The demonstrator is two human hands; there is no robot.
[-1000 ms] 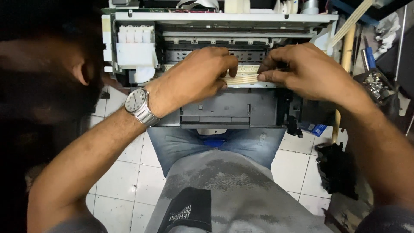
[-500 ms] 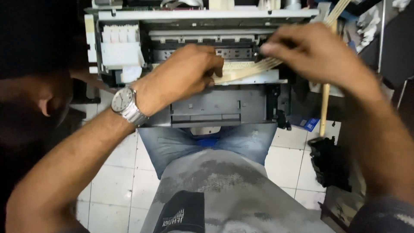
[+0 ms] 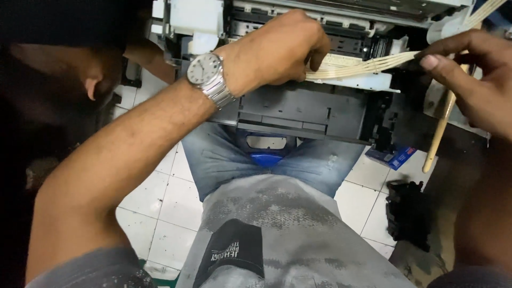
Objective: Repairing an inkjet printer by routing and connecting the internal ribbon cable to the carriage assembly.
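Printer [image 3: 298, 106]: the biggest thing I see, a dark opened machine with its cover off, resting against my knees above the white tiled floor [image 3: 160, 208]. Everything below is placed from it.
Ink tank block [image 3: 194, 16]: white, at the printer's upper left corner, well apart from both hands.
Left hand [image 3: 277, 50]: over the printer's middle, curled nearly closed, fingertips pinched on the near end of the tube ribbon. A metal wristwatch [image 3: 208, 74] sits on that wrist.
Right hand [image 3: 474, 74]: off the printer's right edge, fingers loosely bent, thumb and forefinger nipping the ribbon's far end; I cannot tell how firm that pinch is.
Tube ribbon [image 3: 362, 65]: a flat band of pale yellowish tubes, stretched between my two hands across the printer's upper right. Its long axis runs left to right, rising slightly toward the right, where it points off past the printer's right corner.
Wooden stick [image 3: 440, 133]: leaning just right of the printer, behind my right hand.
Blue box [image 3: 397, 157]: small, on the floor under the printer's lower right corner.
Risk, as I judge it: the band looks taut, so pulling harder could kink a tube or tug it off its fitting and spill ink; a slip of the right pinch would let it snap back into the mechanism.
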